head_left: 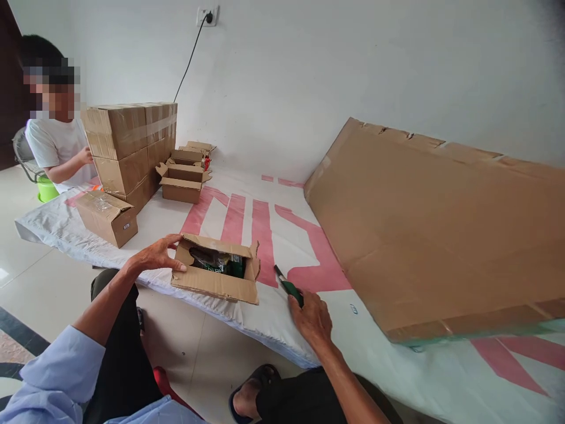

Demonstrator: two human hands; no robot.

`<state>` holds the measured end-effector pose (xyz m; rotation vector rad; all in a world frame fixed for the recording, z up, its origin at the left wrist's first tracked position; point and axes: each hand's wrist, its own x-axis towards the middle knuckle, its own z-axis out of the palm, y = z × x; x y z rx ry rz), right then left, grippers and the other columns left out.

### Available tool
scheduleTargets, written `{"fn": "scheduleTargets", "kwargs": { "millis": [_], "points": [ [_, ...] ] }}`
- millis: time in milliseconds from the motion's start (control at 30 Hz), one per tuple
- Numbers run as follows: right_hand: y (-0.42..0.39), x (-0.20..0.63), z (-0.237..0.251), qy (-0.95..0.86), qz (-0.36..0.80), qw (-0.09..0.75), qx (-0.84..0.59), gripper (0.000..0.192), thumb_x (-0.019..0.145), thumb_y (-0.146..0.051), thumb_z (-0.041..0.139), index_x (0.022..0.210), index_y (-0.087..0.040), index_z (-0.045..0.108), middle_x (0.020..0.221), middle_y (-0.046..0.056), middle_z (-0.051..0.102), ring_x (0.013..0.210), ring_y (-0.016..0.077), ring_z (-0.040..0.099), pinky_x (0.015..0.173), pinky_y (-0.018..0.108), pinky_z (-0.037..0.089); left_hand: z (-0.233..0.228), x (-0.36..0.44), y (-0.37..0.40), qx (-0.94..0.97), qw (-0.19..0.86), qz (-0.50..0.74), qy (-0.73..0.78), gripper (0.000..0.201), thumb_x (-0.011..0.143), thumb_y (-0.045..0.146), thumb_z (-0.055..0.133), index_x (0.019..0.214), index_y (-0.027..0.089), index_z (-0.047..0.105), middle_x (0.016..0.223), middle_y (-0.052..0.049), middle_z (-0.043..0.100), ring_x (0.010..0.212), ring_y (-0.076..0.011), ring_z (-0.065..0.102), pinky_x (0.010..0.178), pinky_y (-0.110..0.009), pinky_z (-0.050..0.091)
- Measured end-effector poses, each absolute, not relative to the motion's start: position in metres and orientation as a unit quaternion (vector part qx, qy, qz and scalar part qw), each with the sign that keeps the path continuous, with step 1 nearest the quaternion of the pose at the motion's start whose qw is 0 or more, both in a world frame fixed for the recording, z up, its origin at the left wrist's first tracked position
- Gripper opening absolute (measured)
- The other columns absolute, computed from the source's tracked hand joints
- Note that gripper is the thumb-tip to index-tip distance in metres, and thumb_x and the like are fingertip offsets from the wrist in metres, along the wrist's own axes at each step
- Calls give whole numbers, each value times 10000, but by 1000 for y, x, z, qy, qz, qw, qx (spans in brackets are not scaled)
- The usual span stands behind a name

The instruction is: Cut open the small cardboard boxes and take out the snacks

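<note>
The left hand (156,257) lies spread, fingers loosely open, against the left end of an open box (216,275) that sits near the front edge of a white sheet (247,227) printed with pink bars, dark packets showing inside it. The right hand (312,318) is closed around a green knife (289,287), its tip just beside the box's right flap. A large cardboard slab (424,229) lies to the right, and at far left another person (55,141) sits by a stack (128,147) of taped boxes.
</note>
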<state>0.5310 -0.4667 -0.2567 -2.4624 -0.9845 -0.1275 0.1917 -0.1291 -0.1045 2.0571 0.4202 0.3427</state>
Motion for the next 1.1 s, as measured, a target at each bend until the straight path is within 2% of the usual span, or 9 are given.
{"fn": "scheduleTargets", "kwargs": {
  "millis": [133, 367, 433, 567, 700, 800, 900, 1000, 1100],
  "points": [
    [-457, 527, -256, -325, -79, 245, -910, 453, 933, -389, 452, 1228, -143, 691, 1192, 269, 704, 1126, 440, 637, 971, 605, 506, -105, 193, -125, 848, 483, 120, 182, 1237, 595, 466, 1002, 1675, 297, 423, 1722, -164, 426, 1436, -388, 574, 1080, -427, 552],
    [-403, 480, -184, -464, -187, 469, -728, 467, 1002, -519, 563, 1323, -190, 646, 1290, 200, 691, 1230, 365, 633, 1058, 570, 530, -99, 204, -112, 868, 462, 38, 179, 1464, 577, 600, 980, 1751, 250, 179, 1763, -193, 316, 1575, -455, 376, 1219, -551, 439],
    [-386, 455, -157, -533, -199, 462, -680, 435, 1011, -480, 601, 1353, -217, 652, 1354, 175, 689, 1310, 358, 618, 1114, 568, 508, -98, 204, -110, 872, 454, 34, 178, 1472, 570, 621, 978, 1750, 246, 182, 1759, -196, 313, 1573, -465, 369, 1233, -577, 420],
    [-360, 424, -125, -656, -185, 347, -644, 348, 992, -406, 654, 1287, -234, 722, 1346, 138, 735, 1437, 394, 556, 1181, 615, 439, -98, 203, -110, 878, 444, 42, 175, 1450, 551, 645, 978, 1732, 241, 242, 1739, -198, 326, 1542, -476, 393, 1241, -615, 401],
    [-360, 441, -121, -633, -203, 302, -683, 232, 1014, -313, 604, 1150, -217, 766, 1253, 138, 777, 1387, 377, 593, 1161, 588, 443, -96, 202, -114, 879, 444, 52, 167, 1393, 560, 645, 974, 1706, 242, 294, 1696, -193, 375, 1517, -460, 416, 1229, -610, 421],
    [-374, 464, -127, -577, -192, 312, -730, 215, 1005, -298, 577, 1055, -223, 773, 1157, 139, 798, 1261, 359, 652, 1132, 557, 456, -94, 201, -117, 883, 438, 60, 155, 1361, 562, 635, 977, 1687, 240, 322, 1647, -188, 424, 1493, -442, 440, 1212, -597, 447],
    [-382, 473, -139, -553, -89, 350, -751, 270, 998, -364, 528, 1021, -227, 759, 1090, 136, 804, 1100, 328, 707, 1005, 485, 526, -94, 201, -121, 889, 426, 68, 154, 1341, 562, 633, 976, 1673, 227, 344, 1605, -190, 439, 1464, -431, 464, 1176, -580, 490],
    [-378, 464, -152, -500, 27, 429, -751, 389, 1002, -448, 428, 1056, -216, 736, 1021, 124, 806, 959, 290, 727, 845, 407, 556, -94, 201, -125, 890, 422, 77, 151, 1308, 573, 644, 968, 1660, 242, 364, 1622, -189, 389, 1463, -430, 461, 1108, -548, 550],
    [-374, 449, -157, -446, 86, 493, -741, 437, 993, -521, 389, 981, -220, 706, 882, 85, 776, 847, 264, 694, 761, 369, 539, -94, 198, -130, 893, 412, 94, 153, 1315, 569, 655, 971, 1660, 238, 365, 1695, -207, 275, 1474, -437, 451, 1085, -542, 567]
  ]
}}
